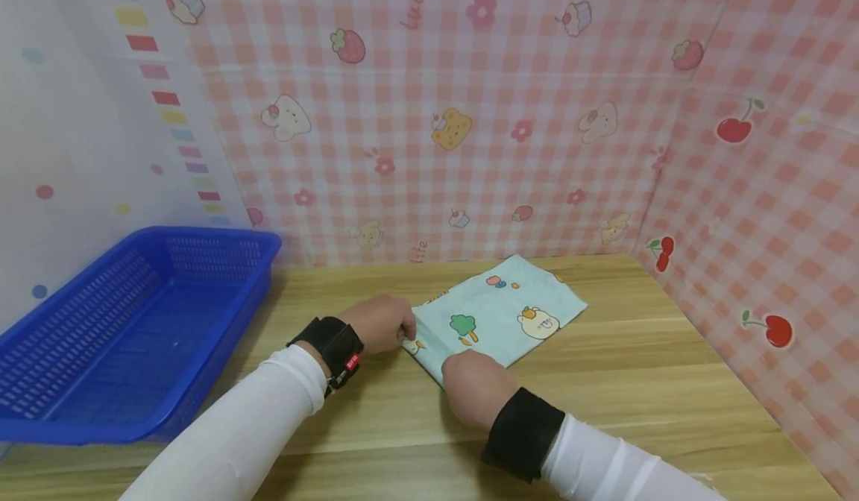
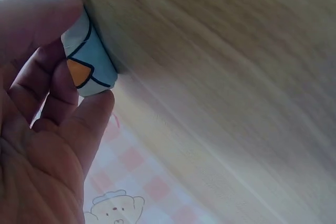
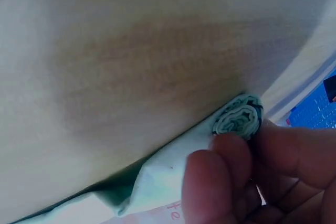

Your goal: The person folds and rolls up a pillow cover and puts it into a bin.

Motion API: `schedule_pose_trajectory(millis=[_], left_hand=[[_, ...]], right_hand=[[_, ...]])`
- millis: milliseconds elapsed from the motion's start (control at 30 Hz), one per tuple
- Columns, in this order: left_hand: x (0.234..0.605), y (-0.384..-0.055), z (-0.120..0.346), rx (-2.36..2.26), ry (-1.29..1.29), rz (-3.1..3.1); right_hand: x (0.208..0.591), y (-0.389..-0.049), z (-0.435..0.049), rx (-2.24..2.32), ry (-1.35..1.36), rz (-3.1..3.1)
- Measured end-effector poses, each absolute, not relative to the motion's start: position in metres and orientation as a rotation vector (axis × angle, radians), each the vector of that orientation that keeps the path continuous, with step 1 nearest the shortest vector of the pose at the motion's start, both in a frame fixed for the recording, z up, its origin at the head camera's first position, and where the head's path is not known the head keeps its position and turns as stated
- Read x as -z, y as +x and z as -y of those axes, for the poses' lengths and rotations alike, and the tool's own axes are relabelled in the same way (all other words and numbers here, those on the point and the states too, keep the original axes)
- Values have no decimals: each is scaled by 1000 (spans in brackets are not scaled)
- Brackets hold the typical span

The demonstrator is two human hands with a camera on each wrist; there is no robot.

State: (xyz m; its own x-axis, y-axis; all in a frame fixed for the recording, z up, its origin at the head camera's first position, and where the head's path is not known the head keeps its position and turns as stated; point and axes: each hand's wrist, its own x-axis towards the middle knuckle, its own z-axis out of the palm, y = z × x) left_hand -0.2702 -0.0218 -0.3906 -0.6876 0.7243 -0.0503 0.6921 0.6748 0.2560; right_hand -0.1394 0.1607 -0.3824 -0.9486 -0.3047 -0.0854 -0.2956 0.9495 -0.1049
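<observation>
left hand (image 1: 379,324) and right hand (image 1: 478,391) pinch opposite ends of the roll (image 3: 239,120); seemingly so it cannot loosen or skew; unrolled cloth (image 1: 496,314) lies beyond and right of the grip

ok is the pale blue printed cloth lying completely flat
No, the cloth has an edge coiled into a spiral, which the right hand grips.
</observation>
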Motion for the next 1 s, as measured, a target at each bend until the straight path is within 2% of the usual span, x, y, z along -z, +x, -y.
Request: schedule_pose_trajectory(millis=[267, 467, 800, 1000], left_hand=[[395, -271, 23, -280, 1215, -2753], [401, -273, 21, -241, 1268, -2756], [393, -275, 17, -340, 1032, -2693], [391, -279, 9, -319, 998, -2703]], right_hand=[[385, -136, -159, 87, -466, -3004], [385, -142, -165, 218, -433, -2946], [380, -161, -181, 471, -288, -2777], [379, -170, -194, 635, -144, -2618]])
